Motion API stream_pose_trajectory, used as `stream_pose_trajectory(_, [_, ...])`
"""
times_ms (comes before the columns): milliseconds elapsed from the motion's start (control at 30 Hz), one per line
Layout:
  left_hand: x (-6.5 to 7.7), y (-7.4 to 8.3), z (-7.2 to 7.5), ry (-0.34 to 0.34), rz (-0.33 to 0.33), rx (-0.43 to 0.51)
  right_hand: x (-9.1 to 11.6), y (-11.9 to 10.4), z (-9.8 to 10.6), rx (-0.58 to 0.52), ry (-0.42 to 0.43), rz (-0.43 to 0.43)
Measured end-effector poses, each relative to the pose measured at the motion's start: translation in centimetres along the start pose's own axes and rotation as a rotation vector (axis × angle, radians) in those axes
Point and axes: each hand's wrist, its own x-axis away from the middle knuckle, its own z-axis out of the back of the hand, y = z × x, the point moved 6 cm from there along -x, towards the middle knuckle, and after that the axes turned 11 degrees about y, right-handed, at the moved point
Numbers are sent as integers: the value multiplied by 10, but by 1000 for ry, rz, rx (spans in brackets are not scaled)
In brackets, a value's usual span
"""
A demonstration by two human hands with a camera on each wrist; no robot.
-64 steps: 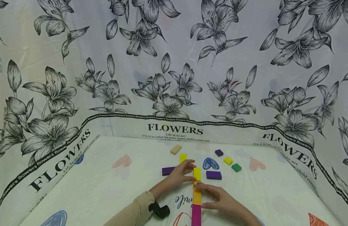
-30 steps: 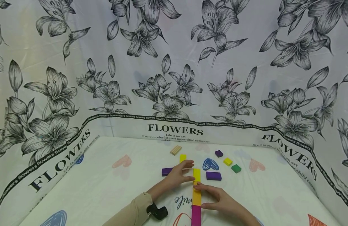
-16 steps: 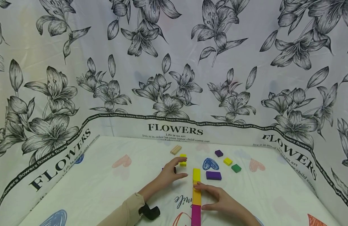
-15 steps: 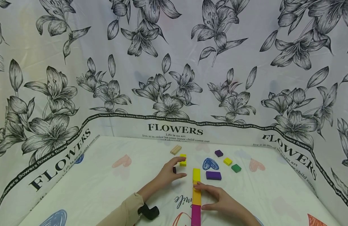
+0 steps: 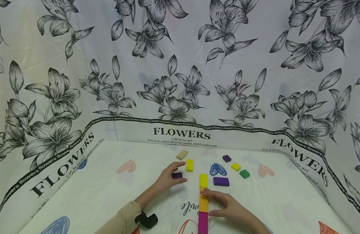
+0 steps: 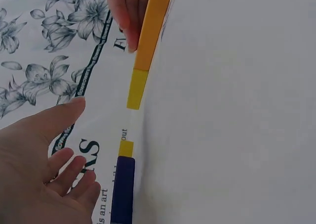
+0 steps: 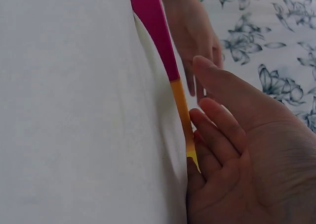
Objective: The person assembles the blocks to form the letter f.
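Note:
A row of blocks lies end to end: a yellow block [image 5: 203,180] at the far end, then an orange block [image 5: 203,203], then a magenta block [image 5: 203,222] nearest the body. My right hand [image 5: 233,208] is at the row's right side, index fingertip on the orange block near its joint with the yellow one, thumb tip beside the magenta block. Left of the row, my left hand [image 5: 167,177] holds nothing, thumb and fingers spread apart. Its fingers partly hide a dark purple block [image 5: 177,175]. Just beyond its fingertips lies another yellow block [image 5: 189,165].
Right of the row lies a purple block [image 5: 221,181]. Farther back are a small purple block [image 5: 226,158], a small yellow block [image 5: 236,167] and a green block [image 5: 244,174]. Striped wooden pieces [image 5: 182,154] lie at the back. A flowered curtain [image 5: 180,97] surrounds the white cloth.
My left hand has drawn away leftward from the row's yellow block, which its thumb was at, and uncovered the other yellow block. My right hand and the row have stayed in place.

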Motion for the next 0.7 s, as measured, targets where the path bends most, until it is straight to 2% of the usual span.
stream_pose_trajectory(167, [4,5,-5,-28,9,-20,1,-4,2,13,2,5])
stream_pose_trajectory(500, [4,-24,11,18,17,-17,1,-3,0,3,4,-11])
stream_pose_trajectory(700, [3,-29,16,2,29,26,1,-1,1,7,7,-18])
